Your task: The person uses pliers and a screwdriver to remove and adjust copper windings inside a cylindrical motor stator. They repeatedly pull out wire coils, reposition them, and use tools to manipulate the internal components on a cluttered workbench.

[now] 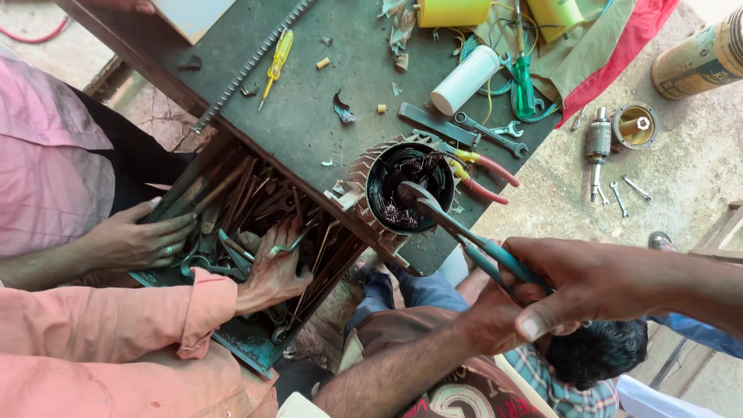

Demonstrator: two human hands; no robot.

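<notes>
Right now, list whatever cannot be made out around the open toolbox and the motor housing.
- Head view: the salmon-sleeved hand has its fingertips buried among rusty tools in the teal metal toolbox, so its grip is hidden.
- The teal-handled pliers' tip is lost in dark windings inside the finned grey motor housing.
- The brown cylindrical can is cut off by the right edge.

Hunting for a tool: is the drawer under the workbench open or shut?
Open: the drawer is pulled out from under the table, its tools exposed, and the left hand rests among them.
</notes>
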